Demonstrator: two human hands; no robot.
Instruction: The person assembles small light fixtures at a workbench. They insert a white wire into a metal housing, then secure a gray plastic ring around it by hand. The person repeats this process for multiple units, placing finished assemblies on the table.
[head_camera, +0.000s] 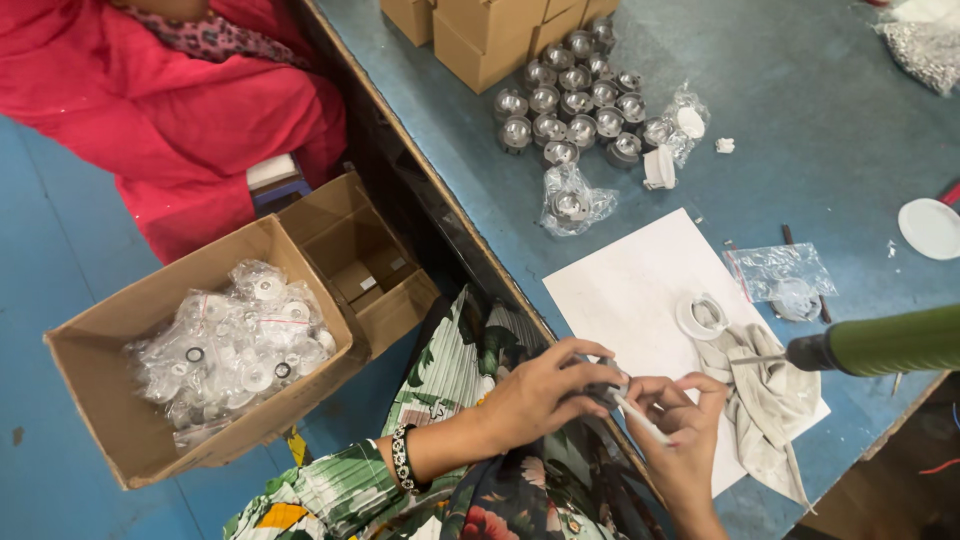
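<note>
My left hand (545, 392) is closed around a small round grey metal fitting (606, 385) at the near edge of the blue table. My right hand (680, 420) pinches a thin white wire or strip (640, 417) that runs to the fitting. Both hands meet over my lap, just at the edge of a white sheet (625, 285). A green powered screwdriver (880, 342) reaches in from the right, its bit pointing left above a grey cloth (765, 395). A white ring (702, 315) lies on the sheet beside the cloth.
Several grey round fittings (575, 105) stand grouped on the table (800, 100) by cardboard boxes (480, 35). Clear bags (785, 275) lie around. On the floor, an open cardboard box (110, 400) holds bagged white parts. A person in red (170, 100) sits at left.
</note>
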